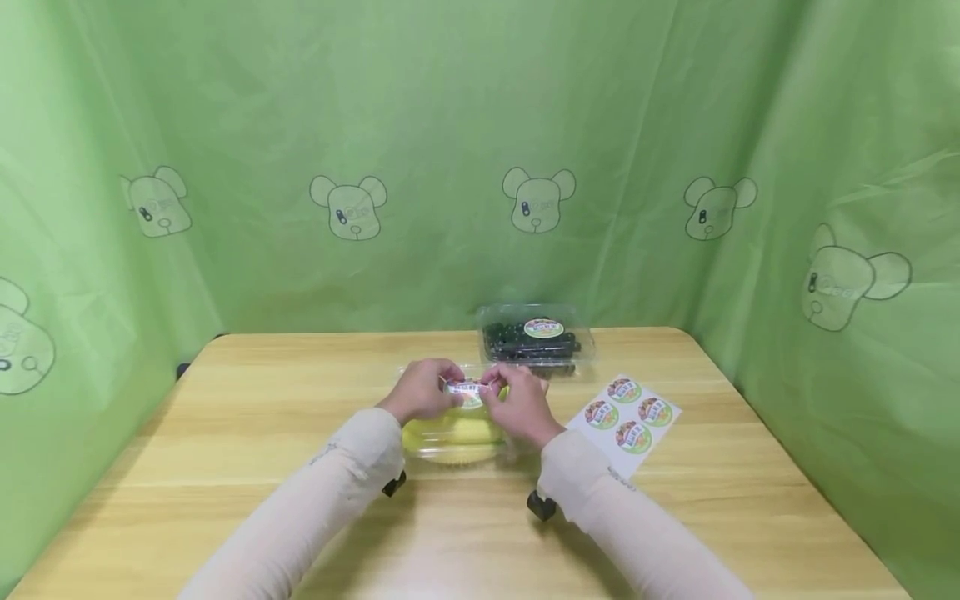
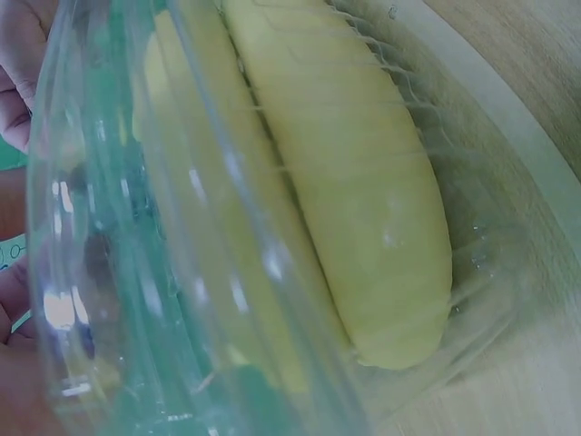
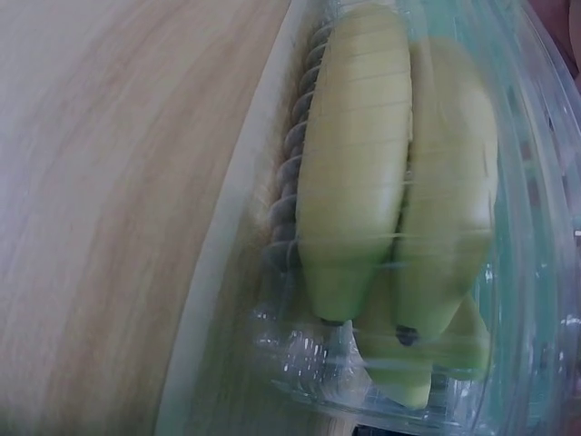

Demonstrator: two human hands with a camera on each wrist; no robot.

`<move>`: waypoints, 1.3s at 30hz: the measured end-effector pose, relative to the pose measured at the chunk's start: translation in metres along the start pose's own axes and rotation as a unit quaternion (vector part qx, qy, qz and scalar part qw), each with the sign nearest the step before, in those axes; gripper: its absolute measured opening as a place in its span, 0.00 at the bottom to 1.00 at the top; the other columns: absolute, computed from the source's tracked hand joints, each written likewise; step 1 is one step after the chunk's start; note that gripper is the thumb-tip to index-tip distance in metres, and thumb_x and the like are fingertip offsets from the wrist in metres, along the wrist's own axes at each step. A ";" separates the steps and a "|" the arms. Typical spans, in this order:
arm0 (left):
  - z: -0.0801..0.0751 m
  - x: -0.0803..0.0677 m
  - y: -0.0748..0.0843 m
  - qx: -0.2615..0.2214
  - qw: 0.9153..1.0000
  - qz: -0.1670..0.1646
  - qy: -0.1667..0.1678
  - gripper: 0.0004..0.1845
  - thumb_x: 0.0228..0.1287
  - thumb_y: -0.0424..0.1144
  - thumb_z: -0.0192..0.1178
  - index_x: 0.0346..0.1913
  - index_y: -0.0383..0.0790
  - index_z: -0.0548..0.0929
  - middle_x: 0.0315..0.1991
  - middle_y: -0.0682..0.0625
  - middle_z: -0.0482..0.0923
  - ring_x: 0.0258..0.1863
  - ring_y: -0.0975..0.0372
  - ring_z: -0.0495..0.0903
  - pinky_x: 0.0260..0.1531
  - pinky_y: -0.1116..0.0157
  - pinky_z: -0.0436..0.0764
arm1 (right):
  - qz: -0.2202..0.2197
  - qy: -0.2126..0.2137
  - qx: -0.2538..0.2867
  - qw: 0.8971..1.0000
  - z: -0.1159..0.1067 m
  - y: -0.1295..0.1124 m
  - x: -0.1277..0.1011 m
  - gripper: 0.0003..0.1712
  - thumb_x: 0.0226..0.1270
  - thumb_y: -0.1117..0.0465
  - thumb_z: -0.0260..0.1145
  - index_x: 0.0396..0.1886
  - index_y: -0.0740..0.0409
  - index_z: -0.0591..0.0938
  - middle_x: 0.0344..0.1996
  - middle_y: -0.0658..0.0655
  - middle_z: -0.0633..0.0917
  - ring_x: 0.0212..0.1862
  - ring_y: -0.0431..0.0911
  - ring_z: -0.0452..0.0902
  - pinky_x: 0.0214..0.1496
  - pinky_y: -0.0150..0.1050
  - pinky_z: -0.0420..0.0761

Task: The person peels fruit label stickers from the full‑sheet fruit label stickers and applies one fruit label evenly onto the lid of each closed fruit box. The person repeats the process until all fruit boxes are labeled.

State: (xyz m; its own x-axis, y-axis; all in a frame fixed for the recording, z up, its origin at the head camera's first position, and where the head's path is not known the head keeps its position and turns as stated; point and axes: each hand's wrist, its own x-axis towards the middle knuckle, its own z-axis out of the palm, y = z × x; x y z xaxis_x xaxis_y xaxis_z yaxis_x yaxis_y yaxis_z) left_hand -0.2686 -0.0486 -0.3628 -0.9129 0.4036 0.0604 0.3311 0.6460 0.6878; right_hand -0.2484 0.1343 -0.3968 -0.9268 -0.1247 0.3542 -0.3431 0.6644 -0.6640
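Observation:
A clear plastic clamshell box [image 1: 450, 446] with yellow bananas [image 2: 363, 200] inside lies on the wooden table [image 1: 285, 467] in front of me. Both hands are over its lid. My left hand [image 1: 426, 388] pinches the left end of a round printed sticker [image 1: 467, 389], and my right hand [image 1: 517, 402] pinches its right end. The sticker lies just over the lid; I cannot tell whether it touches. In the right wrist view the bananas [image 3: 363, 182] show through the ribbed box wall.
A second clear box of dark berries [image 1: 534, 340], with a sticker on its lid, stands just behind the hands. A white sheet with several round stickers [image 1: 628, 412] lies to the right. Green curtains enclose the table on three sides.

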 end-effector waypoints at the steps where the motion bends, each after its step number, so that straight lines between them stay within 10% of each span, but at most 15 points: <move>1: 0.000 0.000 0.001 0.001 1.000 0.001 0.001 0.16 0.54 0.33 0.70 0.47 0.36 0.82 0.41 0.47 0.81 0.36 0.58 0.79 0.40 0.62 0.82 | 0.000 0.000 -0.002 1.000 -0.001 -0.001 0.000 0.04 0.61 0.61 0.68 0.36 0.51 0.81 0.25 0.45 0.79 0.41 0.47 0.71 0.60 0.54 0.56; 39: 0.002 0.002 0.000 0.044 0.998 0.035 0.000 0.16 0.55 0.32 0.70 0.48 0.37 0.83 0.43 0.46 0.82 0.44 0.53 0.79 0.50 0.55 0.79 | -0.025 0.000 -0.028 0.999 0.000 0.002 0.001 0.07 0.58 0.62 0.68 0.36 0.53 0.80 0.22 0.45 0.75 0.38 0.46 0.69 0.54 0.51 0.59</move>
State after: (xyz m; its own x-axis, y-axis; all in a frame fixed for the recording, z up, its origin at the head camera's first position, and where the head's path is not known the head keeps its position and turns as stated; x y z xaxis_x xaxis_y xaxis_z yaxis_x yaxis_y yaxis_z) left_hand -0.2697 -0.0469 -0.3641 -0.8869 0.4498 0.1052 0.4134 0.6709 0.6157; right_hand -0.2496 0.1353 -0.3980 -0.9088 -0.1595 0.3855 -0.3800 0.6976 -0.6073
